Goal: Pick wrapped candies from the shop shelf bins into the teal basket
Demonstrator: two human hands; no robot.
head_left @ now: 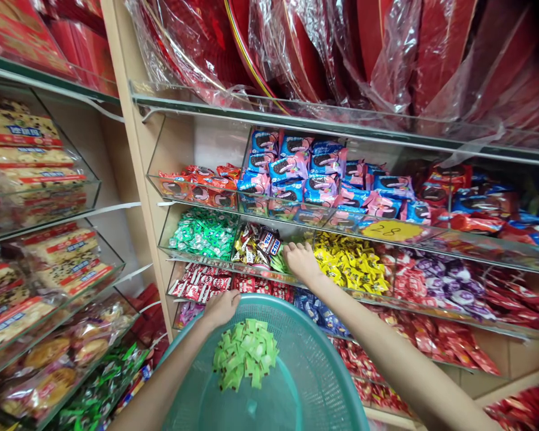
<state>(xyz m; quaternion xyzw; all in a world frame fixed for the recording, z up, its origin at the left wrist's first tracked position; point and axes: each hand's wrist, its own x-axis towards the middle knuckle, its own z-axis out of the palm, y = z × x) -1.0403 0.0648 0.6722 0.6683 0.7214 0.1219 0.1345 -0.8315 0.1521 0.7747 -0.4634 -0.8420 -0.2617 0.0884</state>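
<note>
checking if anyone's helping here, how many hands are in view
2: left hand, on the rim of the round teal plastic basket; right hand, beside the yellow-wrapped candies. No others show.

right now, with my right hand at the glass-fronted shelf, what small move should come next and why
Probably gather some small light-green packets with your right hand: it reaches in beside them, similar light-green packets lie in the round teal plastic basket, and your left hand holds its rim.
</note>
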